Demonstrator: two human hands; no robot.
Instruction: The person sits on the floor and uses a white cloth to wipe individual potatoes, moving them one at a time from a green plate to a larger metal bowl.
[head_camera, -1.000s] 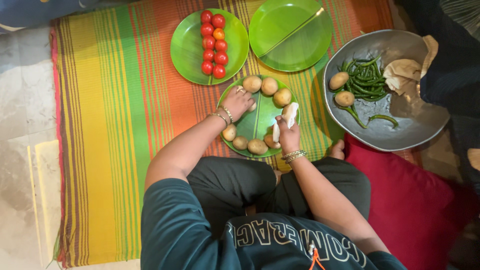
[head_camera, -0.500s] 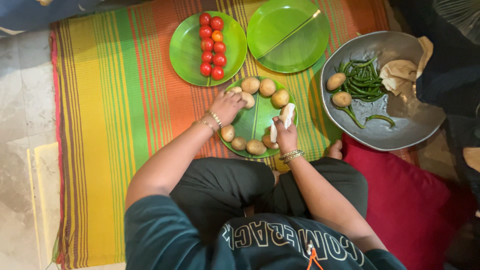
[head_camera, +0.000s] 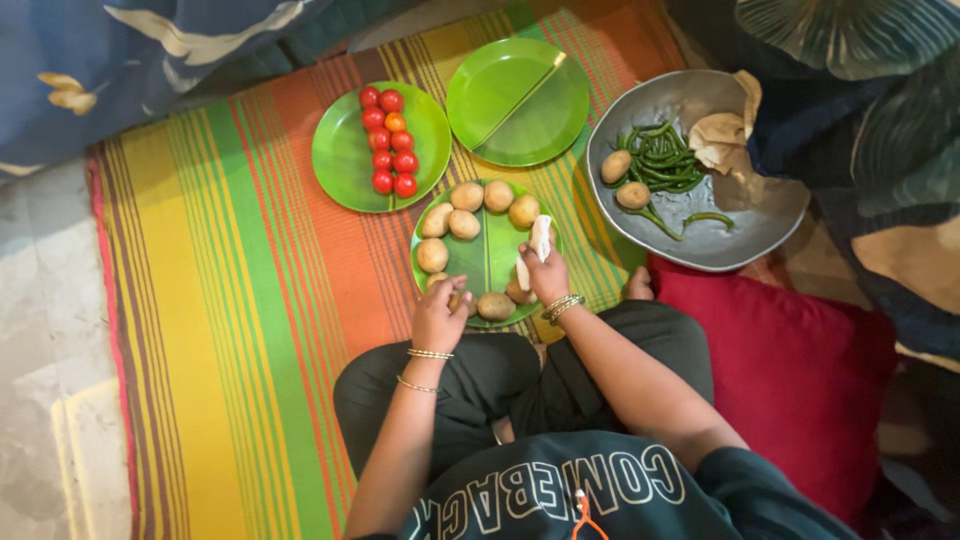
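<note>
The potato (head_camera: 453, 299) I'm after sits at the near rim of the green plate (head_camera: 486, 262), and my left hand (head_camera: 438, 315) has its fingers curled down around it, gripping or just about to (the knuckles hide the contact). My right hand (head_camera: 546, 277) is clenched on a white cloth (head_camera: 538, 240) over the same plate. Other potatoes (head_camera: 465, 224) crowd close, so I judge a careless lift could knock one off onto the striped mat (head_camera: 230, 260). The tomatoes (head_camera: 388, 140) and the metal bowl (head_camera: 700, 240) lie well apart.
</note>
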